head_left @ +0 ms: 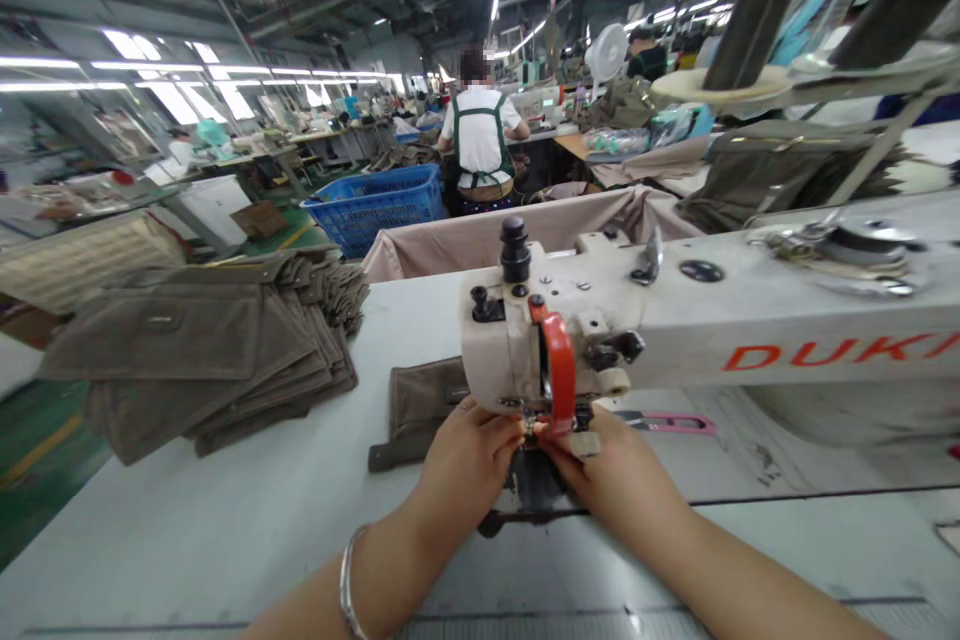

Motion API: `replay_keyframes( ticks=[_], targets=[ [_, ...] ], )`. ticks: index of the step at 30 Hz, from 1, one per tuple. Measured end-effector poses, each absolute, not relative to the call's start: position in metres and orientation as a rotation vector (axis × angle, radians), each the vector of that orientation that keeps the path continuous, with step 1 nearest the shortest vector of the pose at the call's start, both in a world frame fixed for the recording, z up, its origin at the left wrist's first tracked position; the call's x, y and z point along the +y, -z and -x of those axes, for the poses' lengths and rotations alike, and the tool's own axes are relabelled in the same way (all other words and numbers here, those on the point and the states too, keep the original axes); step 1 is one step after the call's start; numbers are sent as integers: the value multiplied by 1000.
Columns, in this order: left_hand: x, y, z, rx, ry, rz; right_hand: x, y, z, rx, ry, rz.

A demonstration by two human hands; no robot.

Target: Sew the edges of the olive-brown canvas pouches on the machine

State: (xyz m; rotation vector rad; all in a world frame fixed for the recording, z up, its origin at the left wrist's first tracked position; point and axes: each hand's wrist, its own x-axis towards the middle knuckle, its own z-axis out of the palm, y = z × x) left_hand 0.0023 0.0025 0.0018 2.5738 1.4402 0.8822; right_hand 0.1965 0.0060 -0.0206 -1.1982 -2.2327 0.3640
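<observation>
A grey-brown fabric piece (427, 400) lies under the head of a white sewing machine (645, 310), partly hidden by the head and my hands. My left hand (465, 455) is closed, its thumb and fingertips pinching the fabric just left of the needle. From the other side, my right hand (607, 460) has its fingers closed on the fabric by the presser foot, partly behind the red guard (559, 370). Both sets of fingertips nearly meet below the needle. A darker part of the work (536, 485) hangs toward me between my wrists.
Left on the white table (300, 510) is a stack of grey-brown fabric pieces (217, 340). Pink-handled thread snips (675, 423) lie right of the needle. Beyond stand a pink cloth-lined bin (435, 245), a blue crate (382, 205) and a seated person (480, 135). Thread cones (754, 25) stand upper right.
</observation>
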Motion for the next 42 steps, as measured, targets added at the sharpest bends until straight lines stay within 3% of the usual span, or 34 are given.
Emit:
replay_keyframes(
  ticks=[21, 27, 30, 34, 37, 42],
  targets=[
    [6, 3, 11, 1482, -724, -2612, 3, 8, -188, -2218, -275, 1177],
    [-75, 5, 29, 1406, -381, -2774, -17, -9, -203, -2266, -404, 976],
    [-125, 14, 42, 1317, -456, -2868, -41, -20, -199, -2300, -559, 824],
    [-158, -19, 56, 1368, -681, -2419, -79, -36, -179, -2224, -907, 642],
    [-164, -66, 54, 1604, -872, -1786, -95, -46, -166, -2095, -1105, 702],
    [-171, -101, 41, 1505, -1009, -1183, -99, -59, -168, -1954, -1326, 809]
  ],
)
